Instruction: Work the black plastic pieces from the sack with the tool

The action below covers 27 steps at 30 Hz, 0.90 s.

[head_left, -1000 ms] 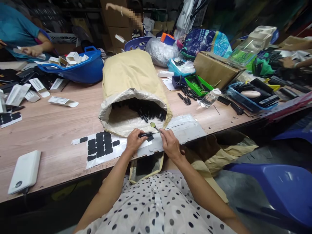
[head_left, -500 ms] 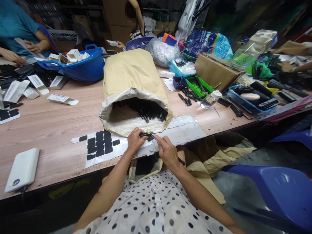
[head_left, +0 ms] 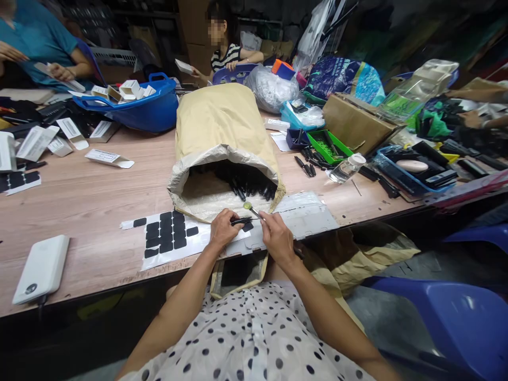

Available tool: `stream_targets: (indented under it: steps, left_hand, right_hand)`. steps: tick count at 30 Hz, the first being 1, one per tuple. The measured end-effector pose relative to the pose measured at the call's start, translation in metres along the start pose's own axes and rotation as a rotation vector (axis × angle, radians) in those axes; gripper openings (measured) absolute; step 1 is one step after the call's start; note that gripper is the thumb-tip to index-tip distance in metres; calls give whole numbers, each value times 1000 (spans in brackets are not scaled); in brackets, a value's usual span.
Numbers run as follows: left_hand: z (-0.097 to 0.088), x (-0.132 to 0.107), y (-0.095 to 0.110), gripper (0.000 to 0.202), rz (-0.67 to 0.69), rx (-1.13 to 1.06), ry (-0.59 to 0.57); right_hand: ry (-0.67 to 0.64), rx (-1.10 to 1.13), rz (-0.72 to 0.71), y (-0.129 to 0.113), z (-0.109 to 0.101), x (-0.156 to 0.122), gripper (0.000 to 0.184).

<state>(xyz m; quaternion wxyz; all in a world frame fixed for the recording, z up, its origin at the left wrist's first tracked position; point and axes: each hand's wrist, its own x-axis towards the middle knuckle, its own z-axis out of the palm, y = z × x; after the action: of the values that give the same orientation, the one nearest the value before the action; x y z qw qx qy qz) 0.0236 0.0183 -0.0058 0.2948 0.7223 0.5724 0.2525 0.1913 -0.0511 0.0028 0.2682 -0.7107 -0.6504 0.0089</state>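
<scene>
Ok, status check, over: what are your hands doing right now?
Left hand pinches small black part. Right hand holds thin tool beside it. Open sack lies just behind.

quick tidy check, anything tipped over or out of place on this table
The clear bottle lies on its side by the green tray, with loose black pieces scattered beside it. The paper sack also lies flat, mouth open toward the left hand holding a black part and the right hand holding a thin tool.

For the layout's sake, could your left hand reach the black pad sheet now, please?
Probably yes: the left hand sits beside the pad sheet, nothing between them, though it holds a black piece.
</scene>
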Motion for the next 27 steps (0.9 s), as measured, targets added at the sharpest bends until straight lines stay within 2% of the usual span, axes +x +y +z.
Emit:
stream_targets:
  steps: [3,6,10,14,17,19,22,24,27]
  left_hand:
    - [-1,0,1,11,-7,7,-7]
    - [-2,-1,2,10,-15,16,-21]
    - [-2,-1,1,7,0,29,-27]
    - [-5,1,0,3,25,25,-35]
    - [-14,-12,6,7,68,-19,-74]
    - [-22,-32,13,15,97,-88,-167]
    - [-27,-69,22,23,96,-110,-463]
    - [-22,-90,23,23,39,35,-642]
    - [-2,-105,14,27,-91,323,-748]
  right_hand:
    - [-15,-113,51,17,7,16,32]
    - [21,-196,39,29,18,21,29]
    - [95,-239,14,31,28,16,29]
    - [79,-245,11,29,31,15,29]
    - [65,-246,17,29,31,16,28]
    - [74,-244,17,29,31,16,28]
    - [86,-243,16,28,32,16,28]
    - [87,-245,19,28,32,15,28]
    - [91,-246,25,27,33,16,27]
